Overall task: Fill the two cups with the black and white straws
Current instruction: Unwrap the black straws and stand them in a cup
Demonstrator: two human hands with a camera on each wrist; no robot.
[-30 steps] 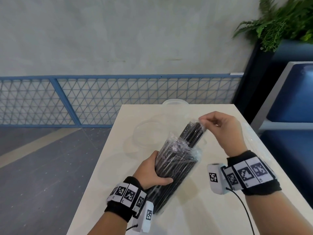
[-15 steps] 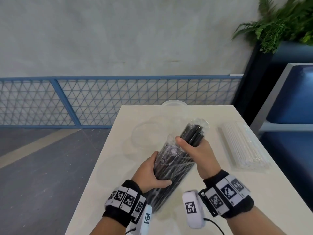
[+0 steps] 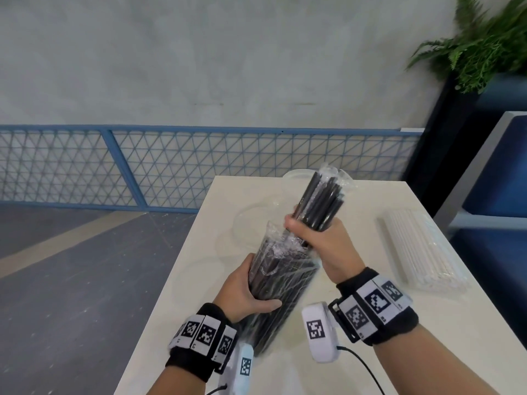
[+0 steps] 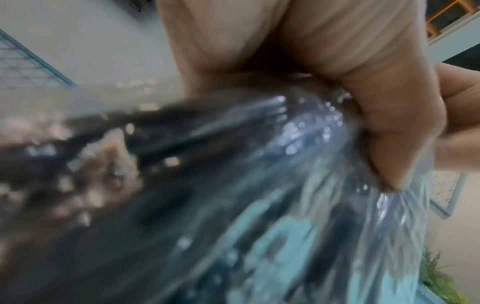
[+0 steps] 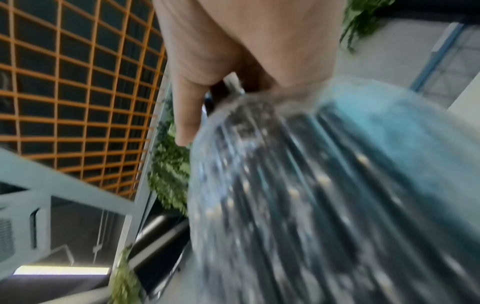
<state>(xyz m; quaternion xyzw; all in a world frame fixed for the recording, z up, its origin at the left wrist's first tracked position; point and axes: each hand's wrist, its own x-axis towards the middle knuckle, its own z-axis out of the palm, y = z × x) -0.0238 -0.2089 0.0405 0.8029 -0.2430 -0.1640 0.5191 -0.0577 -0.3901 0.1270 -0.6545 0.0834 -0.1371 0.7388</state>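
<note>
A cream table (image 3: pixel 427 352) is filling the lower right of the head view, with the pack of white straws (image 3: pixel 419 252) lying flat toward its right edge. At the centre, the clear plastic bag (image 3: pixel 282 283) of black straws is standing tilted, its lower end near the bottom of the frame. Compared with half a second ago, the bunch of black straws (image 3: pixel 322 203) is sitting higher, farther out of the bag's mouth, and the right hand (image 3: pixel 322 246) is raised with it. That hand is wrapping its fingers tightly around the bunch just above the bag's opening. The left hand (image 3: pixel 245 289) is clasping the bag's middle, thumb across the front. Behind them, a clear cup (image 3: pixel 296 175) is showing faintly at the table's far edge.
</note>
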